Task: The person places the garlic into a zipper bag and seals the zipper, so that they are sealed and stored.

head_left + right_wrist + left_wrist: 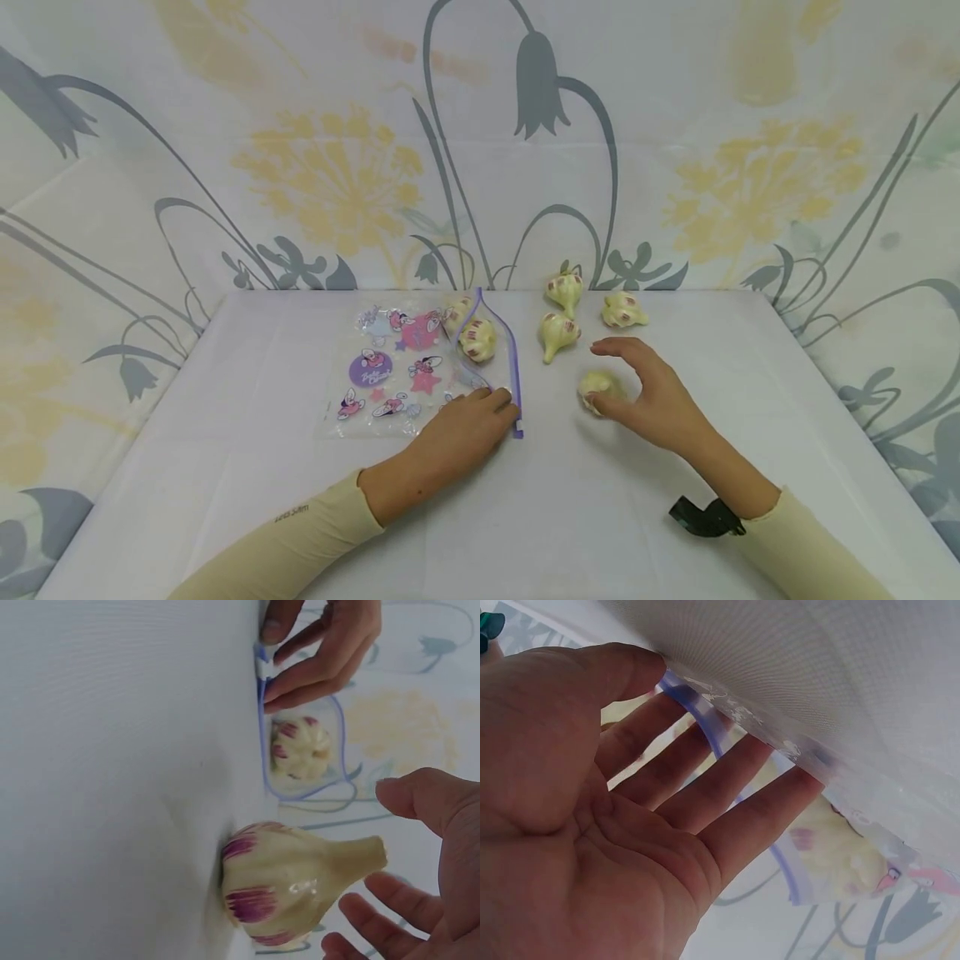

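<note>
In the head view my left hand [468, 425] rests on the near corner of a clear zip bag [405, 421] with cartoon prints and a purple zip strip. Fairly straight fingers [739, 791] press its edge in the left wrist view, the thumb beside them. The bag's mouth gapes to the right, and a garlic bulb [477, 340] shows there with another behind it. My right hand [667, 408] is spread around a loose garlic bulb [285, 885], cream with purple streaks. The right wrist view shows a gap between this bulb and the fingers.
Behind the right hand lie more garlic bulbs [565, 289], [558, 335], [623, 309]. A white cloth covers the table [517, 517]. Flower-printed fabric [480, 167] rises along the back and sides. A black strap piece [705, 517] sits at the right wrist.
</note>
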Demonstrator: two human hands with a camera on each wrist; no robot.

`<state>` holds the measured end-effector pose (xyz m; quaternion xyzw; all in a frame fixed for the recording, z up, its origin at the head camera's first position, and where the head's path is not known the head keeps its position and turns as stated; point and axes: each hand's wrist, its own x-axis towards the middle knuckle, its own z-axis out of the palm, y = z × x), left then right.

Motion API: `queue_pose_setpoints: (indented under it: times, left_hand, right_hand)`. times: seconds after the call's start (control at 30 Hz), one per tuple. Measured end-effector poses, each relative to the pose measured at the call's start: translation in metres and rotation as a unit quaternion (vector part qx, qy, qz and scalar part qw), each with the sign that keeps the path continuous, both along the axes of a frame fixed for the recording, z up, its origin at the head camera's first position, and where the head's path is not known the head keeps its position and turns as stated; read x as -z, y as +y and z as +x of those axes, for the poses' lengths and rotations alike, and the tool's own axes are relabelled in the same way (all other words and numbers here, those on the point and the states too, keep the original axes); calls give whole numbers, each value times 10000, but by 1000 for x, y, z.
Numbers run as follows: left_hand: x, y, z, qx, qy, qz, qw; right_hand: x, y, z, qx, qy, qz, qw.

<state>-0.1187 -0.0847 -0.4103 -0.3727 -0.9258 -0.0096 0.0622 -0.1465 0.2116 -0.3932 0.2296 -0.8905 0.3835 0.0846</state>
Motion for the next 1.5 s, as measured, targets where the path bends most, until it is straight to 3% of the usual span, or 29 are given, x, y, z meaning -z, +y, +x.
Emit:
queue_pose_setpoints:
  times: [0.3, 0.47, 1.07, 1.5]
  left_hand:
    - [2, 0, 0, 3, 115, 6, 9999]
    - [2, 0, 0, -2, 67, 9, 10000]
    - [-2, 1, 1, -75, -35, -90, 9999]
    - [-1, 2, 1, -103, -45, -156, 9998]
  right_hand:
    - [12, 11, 0, -344, 150, 25, 9993]
    - [17, 12, -4, -557, 20, -50, 9984]
    - [21, 11, -7, -434, -413, 334, 9976]
    - [23, 8, -6, -310, -286, 197, 9989]
